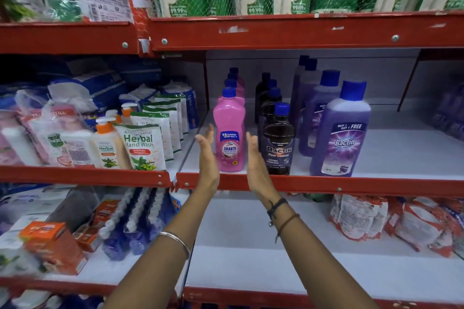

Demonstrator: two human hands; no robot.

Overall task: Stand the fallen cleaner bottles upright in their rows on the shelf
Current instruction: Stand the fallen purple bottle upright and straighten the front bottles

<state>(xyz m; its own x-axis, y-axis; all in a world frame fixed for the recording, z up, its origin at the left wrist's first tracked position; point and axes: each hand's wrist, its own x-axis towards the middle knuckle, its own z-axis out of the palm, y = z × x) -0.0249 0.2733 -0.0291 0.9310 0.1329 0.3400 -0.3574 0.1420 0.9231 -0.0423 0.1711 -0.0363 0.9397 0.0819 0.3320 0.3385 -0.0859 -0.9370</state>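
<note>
Head view: both palms raised flat and facing each other in front of the middle shelf (326, 184), fingers extended, nothing grasped. Left hand (208, 158) just left of the pink Shakti bottle (229, 133), right hand (256, 160) just right of it, neither clearly touching. Pink bottle upright at the front edge, heading a row of pink bottles (236, 83). Beside it, a dark Bactin bottle (277, 138) upright, fronting a dark row. Further right, a purple Bactin bottle (339, 130) upright, with purple bottles behind. Herbal hand wash pouches (143, 145) on the adjoining shelf at left.
</note>
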